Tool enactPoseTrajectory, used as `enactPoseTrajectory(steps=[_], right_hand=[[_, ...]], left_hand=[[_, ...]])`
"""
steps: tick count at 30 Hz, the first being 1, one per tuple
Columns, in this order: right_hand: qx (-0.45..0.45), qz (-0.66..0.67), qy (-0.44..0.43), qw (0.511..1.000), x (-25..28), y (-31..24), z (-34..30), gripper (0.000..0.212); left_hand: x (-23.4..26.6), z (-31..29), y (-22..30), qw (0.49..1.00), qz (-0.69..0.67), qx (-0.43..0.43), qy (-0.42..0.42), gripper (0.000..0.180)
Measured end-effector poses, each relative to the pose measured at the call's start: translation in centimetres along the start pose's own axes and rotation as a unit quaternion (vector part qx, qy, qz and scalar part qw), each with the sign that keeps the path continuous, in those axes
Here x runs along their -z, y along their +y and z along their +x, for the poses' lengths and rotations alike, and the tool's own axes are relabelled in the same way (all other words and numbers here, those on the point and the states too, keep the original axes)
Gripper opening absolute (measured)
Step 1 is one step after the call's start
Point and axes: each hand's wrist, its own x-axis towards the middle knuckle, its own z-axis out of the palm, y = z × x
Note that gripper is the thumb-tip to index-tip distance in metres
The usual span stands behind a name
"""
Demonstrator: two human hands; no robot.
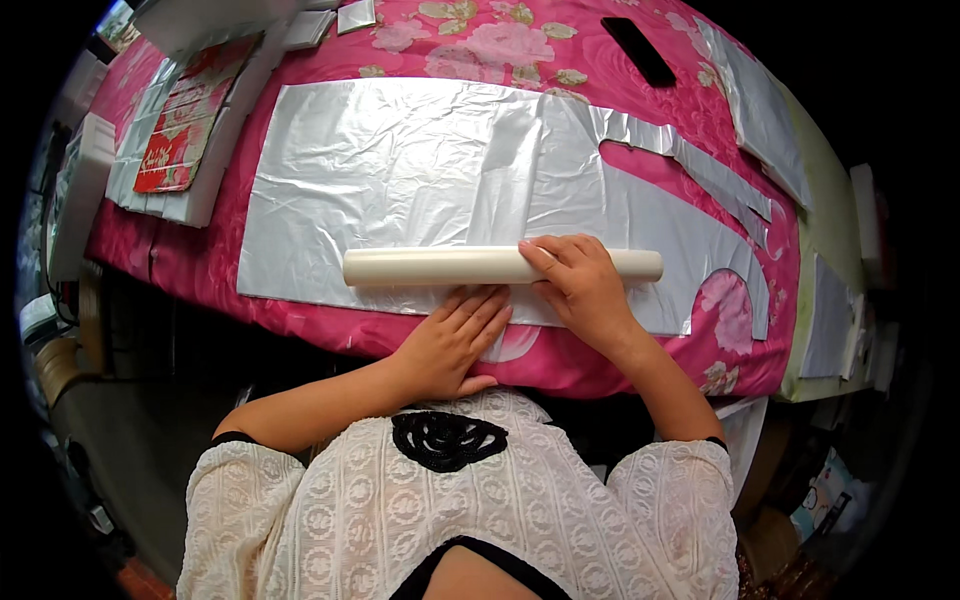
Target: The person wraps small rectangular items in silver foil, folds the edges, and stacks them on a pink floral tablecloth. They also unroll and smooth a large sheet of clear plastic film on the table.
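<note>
A shiny silver plastic sheet (400, 165) lies spread before me, its right end cut into curved strips around two rounded openings. Across its near part rests a smooth off-white roller or tube (430, 266), roughly level from left to right. My right hand (583, 285) grips this tube right of its middle, thumb on the near side and fingers over the top. My left hand (455, 340) lies flat with fingers stretched out, pressing the sheet's near edge just below the tube. Its fingertips reach close to the tube; whether they touch it I cannot tell.
A pink flowered cloth (470, 45) covers the table. At the far left are stacked white packs with a red patterned packet (190, 120) on top. A black phone (638, 51) lies at the back right. Another folded silver sheet (760, 115) rests along the right edge.
</note>
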Motion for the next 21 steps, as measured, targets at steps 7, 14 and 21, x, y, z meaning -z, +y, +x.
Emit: enactPoseTrajectory(steps=[7, 14, 21], right_hand=[[0.026, -0.039, 0.092, 0.995, -1.5, 5.3, 8.4, 0.037], [0.021, -0.071, 0.179, 0.981, -1.8, 8.1, 11.5, 0.040], [0.134, 0.096, -0.100, 0.981, -1.8, 0.2, 2.4, 0.047]], left_hand=[[0.0, -0.3, 1.2, 1.000, -0.005, 0.006, 0.006, 0.075], [-0.1, -1.9, -2.0, 0.986, -0.099, -0.118, 0.062, 0.056], [0.0, -1.8, -2.8, 0.972, -0.060, -0.186, 0.132, 0.025]])
